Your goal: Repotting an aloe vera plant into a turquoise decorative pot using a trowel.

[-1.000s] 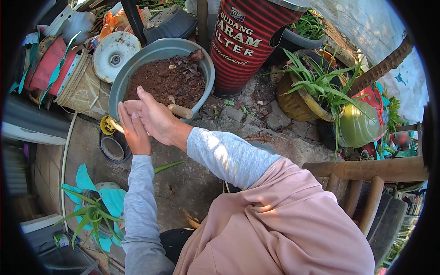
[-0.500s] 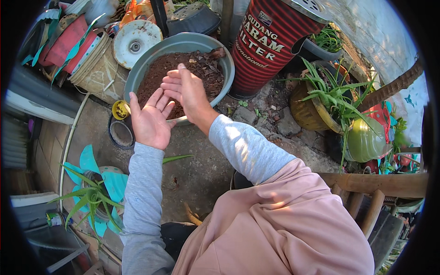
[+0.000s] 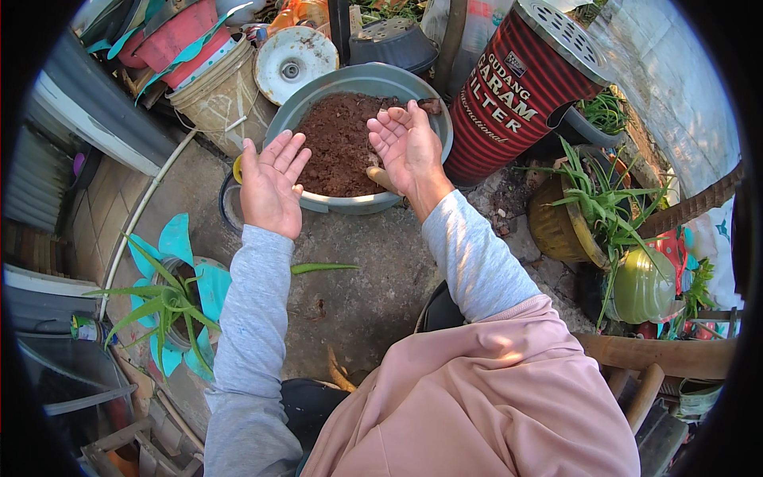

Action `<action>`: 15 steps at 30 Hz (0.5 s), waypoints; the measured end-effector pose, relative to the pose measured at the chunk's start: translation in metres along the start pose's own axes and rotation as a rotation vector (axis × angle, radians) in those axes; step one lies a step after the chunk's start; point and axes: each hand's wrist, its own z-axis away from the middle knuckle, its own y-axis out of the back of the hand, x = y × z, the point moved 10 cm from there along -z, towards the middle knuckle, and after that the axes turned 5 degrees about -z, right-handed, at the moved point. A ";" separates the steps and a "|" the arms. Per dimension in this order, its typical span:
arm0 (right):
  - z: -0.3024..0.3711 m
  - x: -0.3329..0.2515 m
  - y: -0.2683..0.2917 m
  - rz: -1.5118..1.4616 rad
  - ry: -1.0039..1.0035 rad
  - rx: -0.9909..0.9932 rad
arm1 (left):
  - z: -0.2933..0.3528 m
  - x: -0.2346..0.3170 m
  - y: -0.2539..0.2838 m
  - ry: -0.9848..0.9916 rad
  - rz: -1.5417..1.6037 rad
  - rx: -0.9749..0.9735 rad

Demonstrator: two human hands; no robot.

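Note:
A round grey-green basin (image 3: 338, 205) holds reddish-brown soil (image 3: 338, 151), with some darker bits and dry leaves toward its right side. Over its near left edge is my left hand (image 3: 272, 184), palm up and fingers stretched out, holding nothing. My right hand (image 3: 408, 149) hovers above the right part of the basin. Its palm is turned up, the fingers are slightly curled and apart, and nothing lies in it. A gap separates the two hands.
A tall red-and-black striped bin (image 3: 509, 95) stands right of the basin. Potted aloe plants sit at right (image 3: 568, 215) and lower left (image 3: 176, 298). A beige bucket (image 3: 226, 95) and a white round lid-like disc (image 3: 292, 67) are at back left. A wooden rail (image 3: 660, 354) runs at right.
My hands have moved apart: they were close together over the basin, and the right one is now farther right. The whole view has shifted, so the surroundings appear farther right.

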 end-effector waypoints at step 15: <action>0.002 0.006 -0.012 0.329 0.137 0.002 | 0.001 0.034 0.041 -0.053 0.040 0.019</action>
